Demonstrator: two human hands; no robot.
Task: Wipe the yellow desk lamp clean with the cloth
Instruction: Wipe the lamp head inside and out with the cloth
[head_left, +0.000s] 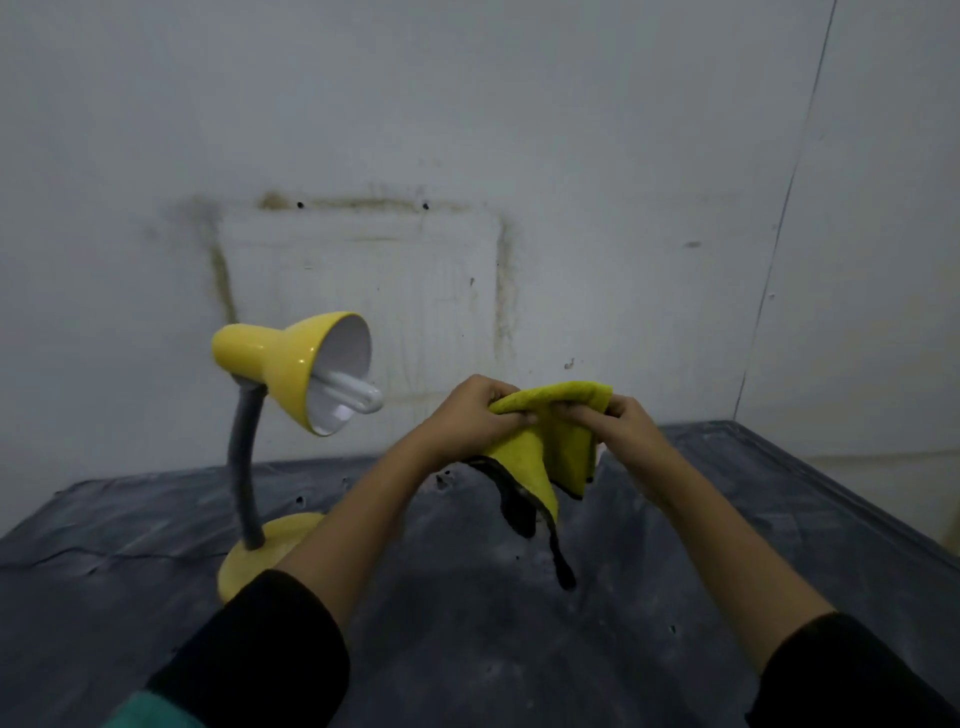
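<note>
Your left hand (470, 415) and right hand (621, 423) both pinch the cloth (558, 441) in midair, right of the lamp (291, 374).

The left forearm (358, 530) hides the near right part of the yellow lamp base (249, 566). Folds of the cloth (563, 447) cover some fingers of the left hand (470, 415) and right hand (621, 426). The bottom edge cuts off both sleeves (260, 649) and the bench (104, 545).

A single wide-angle head view looks forward and down from close above, facing the wall (571, 130) behind the yellow desk lamp (283, 364); the table (467, 654) beneath the lamp fills the lower frame
</note>
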